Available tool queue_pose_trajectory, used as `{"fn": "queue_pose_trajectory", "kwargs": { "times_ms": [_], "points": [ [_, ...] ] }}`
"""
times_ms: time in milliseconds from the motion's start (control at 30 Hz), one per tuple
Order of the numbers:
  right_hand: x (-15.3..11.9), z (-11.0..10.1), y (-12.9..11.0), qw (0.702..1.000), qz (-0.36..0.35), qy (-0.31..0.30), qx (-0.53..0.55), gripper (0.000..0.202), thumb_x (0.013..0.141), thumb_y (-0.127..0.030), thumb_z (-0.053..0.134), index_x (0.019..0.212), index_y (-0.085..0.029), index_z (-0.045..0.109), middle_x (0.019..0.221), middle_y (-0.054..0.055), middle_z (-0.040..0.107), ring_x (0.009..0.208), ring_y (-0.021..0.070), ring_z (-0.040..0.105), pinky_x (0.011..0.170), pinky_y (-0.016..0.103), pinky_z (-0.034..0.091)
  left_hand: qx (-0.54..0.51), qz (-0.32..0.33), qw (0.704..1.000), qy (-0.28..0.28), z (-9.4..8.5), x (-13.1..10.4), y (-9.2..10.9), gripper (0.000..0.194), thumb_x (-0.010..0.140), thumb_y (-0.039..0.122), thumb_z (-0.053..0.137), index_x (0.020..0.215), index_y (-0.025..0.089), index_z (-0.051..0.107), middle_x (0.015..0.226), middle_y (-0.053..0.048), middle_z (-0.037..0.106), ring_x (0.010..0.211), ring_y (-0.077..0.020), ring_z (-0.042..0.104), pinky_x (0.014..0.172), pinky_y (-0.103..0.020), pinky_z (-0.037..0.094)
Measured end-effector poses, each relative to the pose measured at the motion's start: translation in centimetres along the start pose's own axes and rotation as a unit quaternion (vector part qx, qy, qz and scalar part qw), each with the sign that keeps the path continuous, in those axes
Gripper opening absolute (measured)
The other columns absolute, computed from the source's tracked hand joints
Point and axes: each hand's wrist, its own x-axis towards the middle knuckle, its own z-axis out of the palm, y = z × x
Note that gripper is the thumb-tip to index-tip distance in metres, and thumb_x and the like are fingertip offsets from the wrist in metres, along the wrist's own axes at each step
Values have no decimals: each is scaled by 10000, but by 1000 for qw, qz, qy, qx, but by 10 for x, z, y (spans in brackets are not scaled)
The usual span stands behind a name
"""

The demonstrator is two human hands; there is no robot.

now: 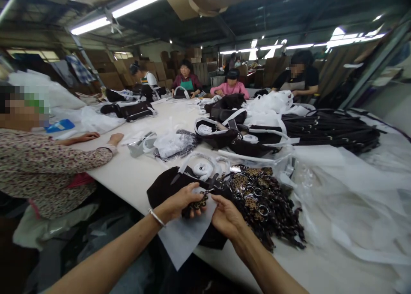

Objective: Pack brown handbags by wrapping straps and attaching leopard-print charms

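In my left hand is a leopard-print bag charm, its fingers closed round it. A thin white sheet hangs below that hand, one corner pointing down. My right hand is closed, thumb and fingertips pinched at the sheet's right edge, close to the charm's metal end; the exact grip is partly hidden. Under both hands lies a black handbag with a white-wrapped handle. Just right of my hands, a heap of leopard-print charms with metal rings and dark tassels rests on the table.
Black bags and white wrapping crowd the middle of the table. Dark straps and clear plastic lie to the right. A person in a floral sleeve sits at left; several others work at the far side.
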Motion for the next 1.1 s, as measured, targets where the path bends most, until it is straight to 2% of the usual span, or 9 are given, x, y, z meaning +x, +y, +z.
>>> {"fn": "queue_pose_trajectory", "kwargs": {
  "times_ms": [67, 167, 267, 367, 433, 600, 733, 867, 1100],
  "points": [
    [-4, -1, 10, 997, 22, -19, 69, 252, 704, -252, 747, 899, -106, 681, 785, 45, 680, 674, 151, 603, 741, 303, 498, -37, 10, 999, 18, 3, -3, -16, 898, 835, 318, 619, 1511, 90, 73, 779, -83, 717, 542, -148, 644, 374, -167, 427],
    [2, -6, 22, 995, 62, -9, 75, 193, 739, -257, 767, 816, -119, 655, 631, -1, 594, 548, 132, 532, 588, 277, 458, -43, 34, 998, 23, 11, -4, -29, 971, 825, 341, 642, 1527, 91, 19, 754, -56, 696, 536, -154, 647, 385, -179, 455],
    [12, -10, 25, 991, 99, 24, 89, 245, 853, -362, 682, 767, -142, 619, 559, -16, 536, 486, 134, 496, 521, 273, 429, 4, 39, 999, 34, 18, -6, -27, 969, 843, 344, 619, 1540, 121, -17, 757, -41, 690, 536, -156, 653, 397, -188, 477],
    [16, -7, 23, 985, 96, 71, 125, 307, 967, -381, 508, 814, -142, 622, 633, 31, 624, 507, 156, 550, 522, 286, 450, 74, 23, 995, 61, 18, -9, -21, 953, 862, 309, 581, 1544, 148, -65, 730, -25, 688, 511, -161, 651, 374, -190, 467],
    [14, -3, 22, 982, 76, 92, 147, 307, 988, -356, 471, 851, -135, 636, 700, 56, 673, 531, 164, 587, 516, 283, 458, 111, 10, 991, 73, 15, -9, -19, 937, 873, 292, 562, 1545, 159, -79, 716, -19, 691, 469, -153, 635, 361, -184, 451],
    [7, 3, 22, 987, 30, 83, 135, 117, 849, -244, 691, 867, -130, 671, 720, 39, 706, 522, 162, 602, 485, 274, 477, 188, 22, 978, 82, 15, -8, -23, 895, 890, 277, 533, 1552, 201, -63, 711, -13, 706, 407, -124, 614, 366, -152, 410],
    [5, 2, 22, 992, 7, 59, 115, 198, 684, -165, 817, 825, -119, 686, 688, 39, 710, 528, 162, 609, 495, 264, 490, 278, 47, 954, 97, 20, -10, -23, 869, 883, 256, 534, 1560, 190, -7, 659, 7, 688, 404, -129, 615, 377, -155, 385],
    [8, 3, 25, 988, 22, 94, 117, 227, 643, -185, 838, 788, -127, 673, 635, 38, 698, 510, 167, 609, 520, 277, 504, 366, 77, 920, 117, 23, -12, -23, 803, 891, 280, 539, 1559, 161, 110, 574, 19, 653, 409, -152, 607, 406, -192, 393],
    [3, 6, 21, 998, -6, 49, 41, 328, 638, -325, 856, 801, -125, 654, 593, 39, 669, 469, 186, 583, 485, 303, 481, 264, 29, 958, 105, 21, -13, -15, 837, 892, 268, 535, 1558, 182, 34, 600, 17, 670, 388, -151, 617, 368, -166, 396]
  ]
}}
